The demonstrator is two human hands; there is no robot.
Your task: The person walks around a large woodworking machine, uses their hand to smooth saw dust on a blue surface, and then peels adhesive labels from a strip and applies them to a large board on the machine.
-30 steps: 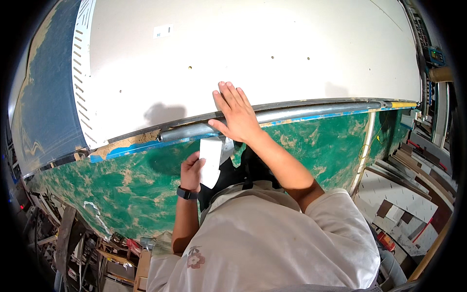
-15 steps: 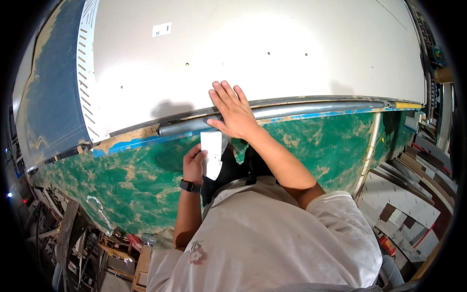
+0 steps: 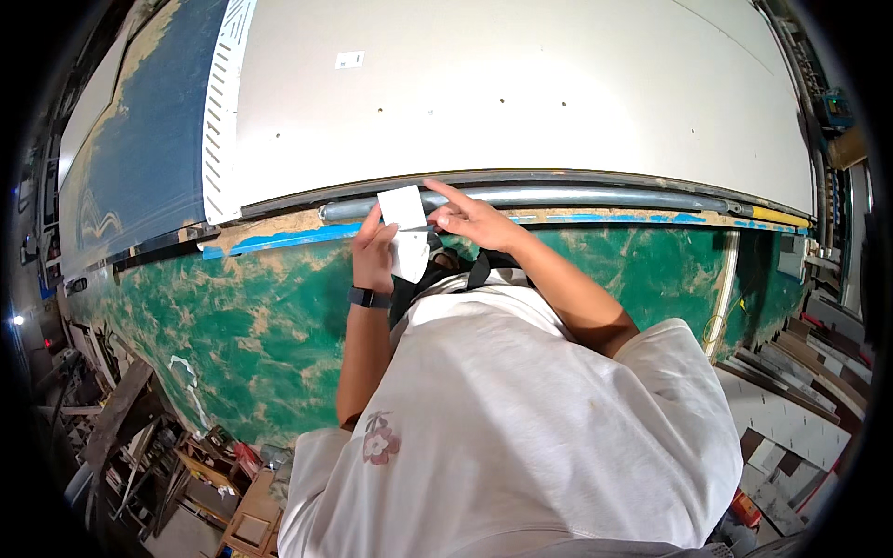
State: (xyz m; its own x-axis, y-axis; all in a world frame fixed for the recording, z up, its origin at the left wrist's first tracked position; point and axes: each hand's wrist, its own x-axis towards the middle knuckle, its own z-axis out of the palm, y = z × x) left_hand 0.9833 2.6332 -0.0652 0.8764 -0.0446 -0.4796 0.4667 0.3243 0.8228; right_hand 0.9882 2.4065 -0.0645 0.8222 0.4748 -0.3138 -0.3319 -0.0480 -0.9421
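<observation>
My left hand (image 3: 374, 256), with a dark watch on its wrist, is closed on a folded white paper sheet (image 3: 401, 207). The sheet's upper half stands over the metal pipe, while its lower part hangs down past my fingers. Close to the paper's right edge is my right hand (image 3: 473, 223), its index finger stretched out and its thumb apart below. Whether that thumb touches the paper I cannot tell. Behind both hands runs the grey metal pipe (image 3: 577, 196), along the front edge of a large white board (image 3: 484, 139).
A small white label (image 3: 349, 60) and several small holes mark the board. To its left lie a slotted white strip (image 3: 221, 121) and a dusty blue surface (image 3: 158, 130). Green dusty floor (image 3: 270, 325) spreads below. Panel offcuts (image 3: 791, 400) are stacked right; wooden scraps (image 3: 121, 418) lie left.
My right hand has lifted off the board's edge and pipe and drawn back beside the paper. My left hand has raised the paper, which now overlaps the pipe.
</observation>
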